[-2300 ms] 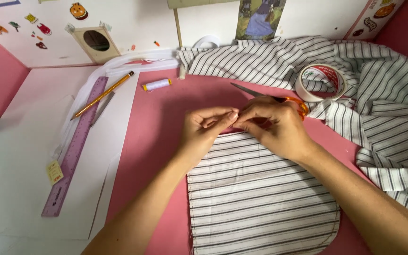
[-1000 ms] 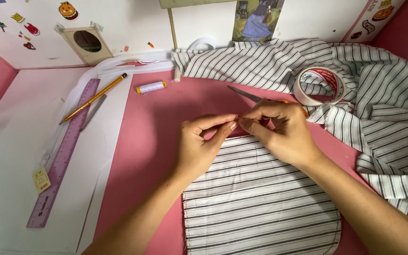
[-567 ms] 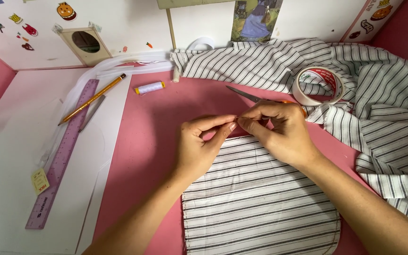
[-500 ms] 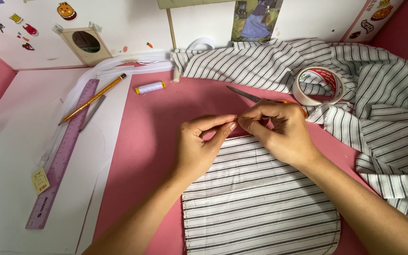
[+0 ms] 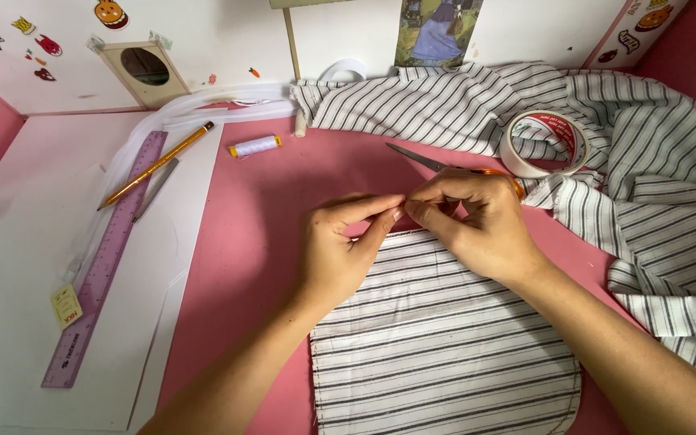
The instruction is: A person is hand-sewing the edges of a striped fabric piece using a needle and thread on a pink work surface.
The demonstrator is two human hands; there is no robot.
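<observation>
Hardly anything moved since the earlier frames: your hands sit in the same pinch at the top edge of the striped fabric piece (image 5: 445,338), view only drifted a bit. Left hand (image 5: 340,250) has thumb and forefinger pressed together at the edge, right hand (image 5: 469,221) pinches right next to it, fingertips of both almost touching. Something small may be held between them, too small to tell. Both grips closed on the fabric edge, as far as you can see it

Fabric piece lies flat on the pink table (image 5: 259,242), curved bottom corners, just below your hands and partly under your wrists

Around you:
- scissors (image 5: 424,159) right behind your right hand, blades pointing left, orange handle mostly hidden by the knuckles
- tape roll (image 5: 545,145) near, sitting on the bunched striped cloth (image 5: 646,161) that fills the right side
- thread spool (image 5: 255,146) well apart, up left
- pencil (image 5: 155,165) and purple ruler (image 5: 102,262) on the white board (image 5: 10,282), far left
- white strap (image 5: 227,109) along the back wall

Scissors and bunched cloth crowd your right hand; left side is open
</observation>
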